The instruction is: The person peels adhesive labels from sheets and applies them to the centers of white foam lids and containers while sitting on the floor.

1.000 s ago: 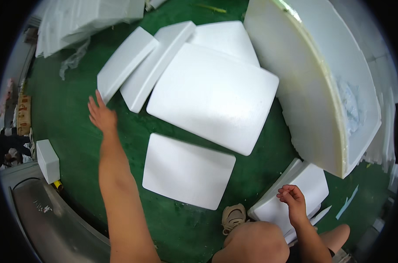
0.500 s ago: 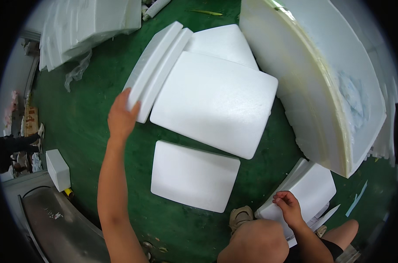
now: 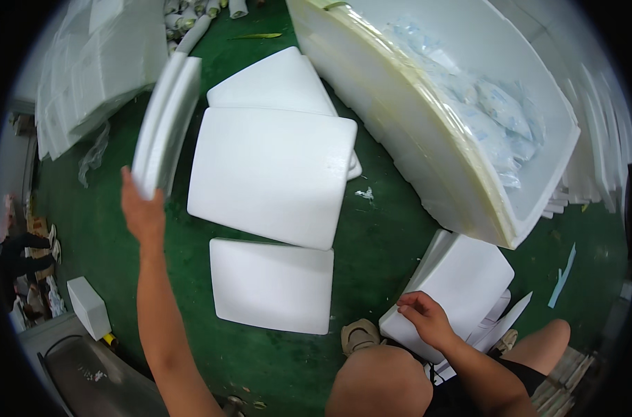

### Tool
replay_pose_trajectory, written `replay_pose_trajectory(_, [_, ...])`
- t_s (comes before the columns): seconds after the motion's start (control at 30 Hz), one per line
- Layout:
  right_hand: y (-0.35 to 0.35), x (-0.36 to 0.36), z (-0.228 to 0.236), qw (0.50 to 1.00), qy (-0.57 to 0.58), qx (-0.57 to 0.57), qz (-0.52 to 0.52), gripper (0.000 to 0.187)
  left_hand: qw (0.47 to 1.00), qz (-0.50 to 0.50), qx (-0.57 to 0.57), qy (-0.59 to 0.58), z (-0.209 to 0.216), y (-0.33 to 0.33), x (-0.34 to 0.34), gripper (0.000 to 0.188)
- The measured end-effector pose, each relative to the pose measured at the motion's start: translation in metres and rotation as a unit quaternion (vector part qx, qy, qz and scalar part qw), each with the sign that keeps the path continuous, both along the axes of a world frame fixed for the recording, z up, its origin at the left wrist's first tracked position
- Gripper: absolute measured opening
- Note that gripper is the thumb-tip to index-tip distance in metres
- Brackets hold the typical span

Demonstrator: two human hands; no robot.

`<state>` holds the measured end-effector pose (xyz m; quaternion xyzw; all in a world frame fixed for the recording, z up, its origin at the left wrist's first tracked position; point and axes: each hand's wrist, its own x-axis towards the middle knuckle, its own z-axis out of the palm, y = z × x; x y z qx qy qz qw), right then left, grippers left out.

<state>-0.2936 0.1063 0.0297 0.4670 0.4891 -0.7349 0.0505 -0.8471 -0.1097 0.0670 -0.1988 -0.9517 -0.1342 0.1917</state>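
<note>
My left hand (image 3: 143,212) grips the near end of two white foam lids (image 3: 166,128), pressed face to face and tilted on edge, blurred by motion. To their right a large white foam lid (image 3: 271,174) lies flat, partly covering another foam lid (image 3: 274,83) behind it. A smaller white foam lid (image 3: 273,285) lies nearer to me. My right hand (image 3: 424,316), its fingers curled in and nothing visible in them, hovers over white foam pieces (image 3: 462,278) beside my knee; whether it touches them I cannot tell.
At the right stands a big white foam box (image 3: 392,132) with yellowed tape, holding clear bags (image 3: 500,115). Plastic-wrapped white blocks (image 3: 107,62) stand far left, near net-wrapped tubular things (image 3: 191,31). A small white block (image 3: 88,307) sits by a metal surface (image 3: 97,379). Another person's legs (image 3: 27,243) show at left.
My left hand has drawn the two foam lids leftward, away from the large flat lid, and stood them more upright. The view has shifted; my right hand stays over the foam pieces.
</note>
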Motion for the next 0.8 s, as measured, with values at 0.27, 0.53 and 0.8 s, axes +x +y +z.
replay_pose_trajectory(0.27, [0.053,-0.073,-0.038,0.99,0.043,0.114,-0.064,0.021,0.972,-0.205,-0.102,0.059,0.051,0.089,0.169,0.075])
replay_pose_trajectory(0.53, [0.154,-0.262,-0.109,0.989,0.037,-0.031,-0.137,0.047,0.981,-0.171,-0.056,-0.072,-0.027,0.14,0.113,0.057])
replay_pose_trajectory(0.8, [0.161,-0.281,-0.138,0.983,0.066,-0.172,0.005,0.081,0.977,-0.129,-0.045,-0.164,-0.032,0.127,0.103,0.064])
